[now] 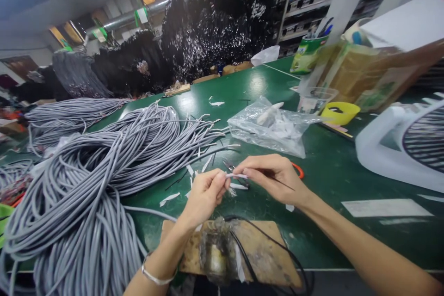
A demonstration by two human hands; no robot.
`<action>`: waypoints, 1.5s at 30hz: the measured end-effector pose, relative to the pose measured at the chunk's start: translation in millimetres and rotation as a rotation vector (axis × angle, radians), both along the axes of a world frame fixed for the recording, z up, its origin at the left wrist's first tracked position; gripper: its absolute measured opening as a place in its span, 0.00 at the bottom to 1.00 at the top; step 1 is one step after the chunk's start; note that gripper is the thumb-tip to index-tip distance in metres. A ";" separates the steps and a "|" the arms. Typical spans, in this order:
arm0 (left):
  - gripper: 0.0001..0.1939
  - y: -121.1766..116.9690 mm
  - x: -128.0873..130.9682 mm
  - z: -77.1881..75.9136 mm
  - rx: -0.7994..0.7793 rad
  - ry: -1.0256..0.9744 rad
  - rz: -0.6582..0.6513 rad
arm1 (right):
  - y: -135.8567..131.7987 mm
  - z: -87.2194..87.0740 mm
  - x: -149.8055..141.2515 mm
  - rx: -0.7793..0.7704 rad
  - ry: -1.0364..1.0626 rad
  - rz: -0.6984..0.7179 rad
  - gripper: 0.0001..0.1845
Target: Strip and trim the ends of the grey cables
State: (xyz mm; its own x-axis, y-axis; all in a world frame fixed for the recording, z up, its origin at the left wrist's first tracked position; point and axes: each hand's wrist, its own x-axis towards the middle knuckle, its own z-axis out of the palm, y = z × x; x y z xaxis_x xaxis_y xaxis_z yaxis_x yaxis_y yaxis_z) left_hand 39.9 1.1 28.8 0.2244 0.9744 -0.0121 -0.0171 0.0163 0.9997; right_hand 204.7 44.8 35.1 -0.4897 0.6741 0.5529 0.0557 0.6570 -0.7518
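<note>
Thin pale cable end [237,176]: held over the bench [326,222], between the two hands, beyond the wooden board [270,245]. Left hand [204,194]: thumb and forefinger pressed together on its near end. Right hand [274,175]: thumb and fingertips pinching the other end; a thin dark strand lies along this hand. A gray cable [151,212] runs up to the left wrist and passes out of sight; whether it is the held piece cannot be told.

Just behind the fingers lie pliers [229,165], partly hidden, and white scraps [169,199]. An orange loop [298,170] shows beside the right hand. Clear plastic bag [274,127]: near, beyond the right hand. Gray cable bundle [104,157]: fills the left side, loops dropping past the front edge, cut ends reaching toward the hands.

The board bears a grimy metal device [217,252] with black cords [243,247]; both board and device overhang the front edge. Clear surface: between right forearm and white fan [381,148], save for flat white strips [386,208], and at the far middle of the bench.
</note>
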 end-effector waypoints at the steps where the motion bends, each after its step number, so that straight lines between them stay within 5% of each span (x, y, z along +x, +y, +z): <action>1: 0.23 -0.1 0.7 -0.3 0.036 0.051 0.024 | -1.0 0.6 2.4 0.009 -0.011 0.003 0.14; 4: 0.22 -2.1 1.7 -0.5 0.184 0.248 0.050 | -1.3 -1.6 4.7 -0.003 0.021 -0.064 0.11; 9: 0.16 -11.2 2.3 3.9 0.446 0.527 -0.116 | 0.1 -15.3 -10.4 -0.251 0.034 -0.073 0.20; 12: 0.16 -12.4 -2.4 7.4 0.492 0.472 -0.004 | -0.1 -20.7 -16.9 -0.322 -0.050 0.066 0.23; 14: 0.18 -10.3 -6.5 7.9 0.457 0.405 0.119 | -0.1 -19.7 -15.5 -0.308 -0.015 0.017 0.21; 17: 0.21 -6.1 -10.0 5.9 0.368 0.313 0.090 | -0.5 -13.3 -8.6 -0.199 0.096 -0.139 0.14; 22: 0.23 -4.6 -5.6 2.3 0.266 0.275 -0.029 | -4.4 -6.6 -3.4 0.177 0.111 -0.109 0.07; 28: 0.12 -4.1 4.5 -1.4 0.487 0.582 0.178 | -7.5 -10.1 -0.4 0.555 -0.030 -0.330 0.06; 30: 0.11 -3.0 7.1 -3.1 0.512 0.581 0.146 | -7.9 -9.8 1.7 0.588 -0.070 -0.357 0.08; 34: 0.14 -4.3 10.3 -6.6 0.346 0.488 -0.006 | -5.1 -4.7 4.6 0.294 -0.108 -0.268 0.15; 39: 0.15 -7.8 9.7 -6.8 0.429 0.498 0.138 | -2.2 -5.2 1.1 -0.221 -0.103 -0.017 0.24; 45: 0.14 -5.7 9.3 -1.2 0.594 0.624 0.191 | -14.3 -11.3 -3.1 -0.013 -0.052 -0.033 0.26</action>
